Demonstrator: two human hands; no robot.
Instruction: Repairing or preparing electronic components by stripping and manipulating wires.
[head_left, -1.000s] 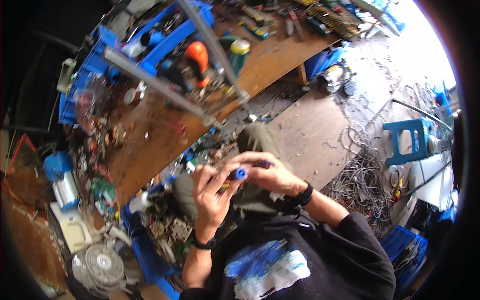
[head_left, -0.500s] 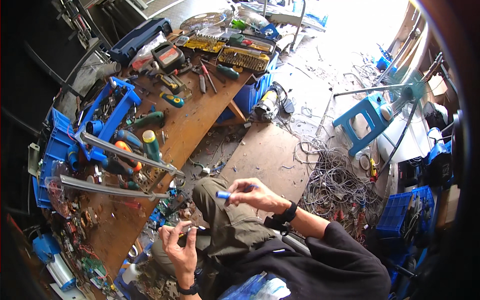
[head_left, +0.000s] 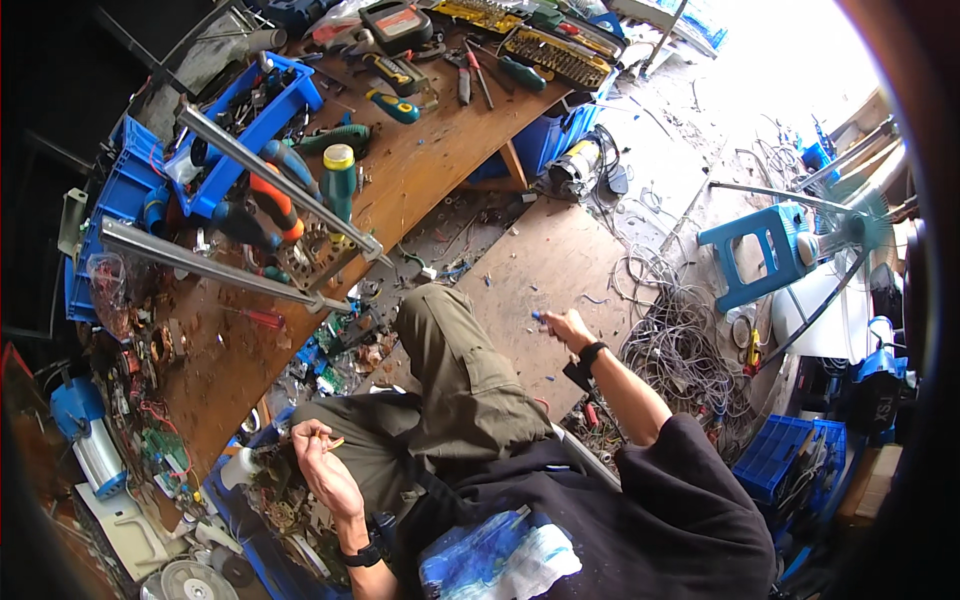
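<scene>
My right hand (head_left: 568, 331) reaches out over the brown board on the floor. Its fingers are closed, with a small blue piece (head_left: 538, 316) at their tips. What kind of piece it is cannot be made out. Above my left thigh, my left hand (head_left: 325, 468) has its fingers curled inward, palm up. A small thin yellowish piece (head_left: 337, 443) sticks out between thumb and fingers. The wooden workbench (head_left: 440, 190) runs diagonally to the left of my knees.
Screwdrivers, including a green-handled one (head_left: 339, 185), stand at the bench edge near two metal rods (head_left: 280, 180). Blue bins (head_left: 290, 95) hold scrap. On the right lie tangled grey cables (head_left: 680, 370), a blue stool (head_left: 755, 250) and a fan (head_left: 862, 228). Bits litter the floor board (head_left: 500, 290).
My right hand has moved away from my lap, forward and right over the floor board, with the blue piece. My left hand has shifted slightly left and curled its fingers. The view has tilted.
</scene>
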